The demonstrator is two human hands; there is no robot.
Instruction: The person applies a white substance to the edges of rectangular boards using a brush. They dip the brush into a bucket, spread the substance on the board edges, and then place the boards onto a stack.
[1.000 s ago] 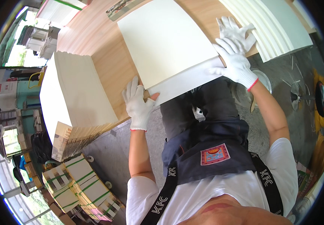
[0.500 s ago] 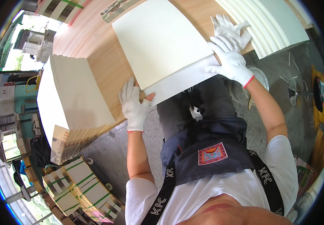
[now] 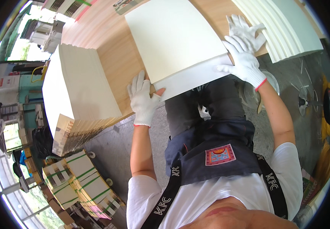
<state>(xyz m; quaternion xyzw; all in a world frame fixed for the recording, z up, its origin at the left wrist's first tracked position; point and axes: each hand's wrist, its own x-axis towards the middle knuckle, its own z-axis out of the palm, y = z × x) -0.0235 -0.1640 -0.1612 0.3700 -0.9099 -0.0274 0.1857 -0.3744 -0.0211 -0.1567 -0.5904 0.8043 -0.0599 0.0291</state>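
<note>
My left hand (image 3: 145, 97), in a white knit glove with a bare thumb tip, lies open at the left corner of a white sheet (image 3: 187, 78). Its thumb touches the sheet's near edge and its fingers rest on the wooden tabletop. A large cream sheet or board (image 3: 176, 36) lies over the white one, leaving a white strip along the near side. My right hand (image 3: 245, 63), also gloved, is open at the right corner, fingers stretched out. Just beyond it lies another white glove (image 3: 245, 32); no arm shows there, and I cannot tell whether it is empty.
A tall stack of folded cream sheets (image 3: 88, 80) stands at the left of the wooden table (image 3: 115, 53). Fanned white sheets (image 3: 283, 34) lie at the right. Strapped bundles (image 3: 83, 179) sit on the floor at lower left. A printed piece (image 3: 125, 5) lies at the far edge.
The whole view has shifted a little, so the table and stacks appear farther right. Both hands keep about the same places at the sheet's corners.
</note>
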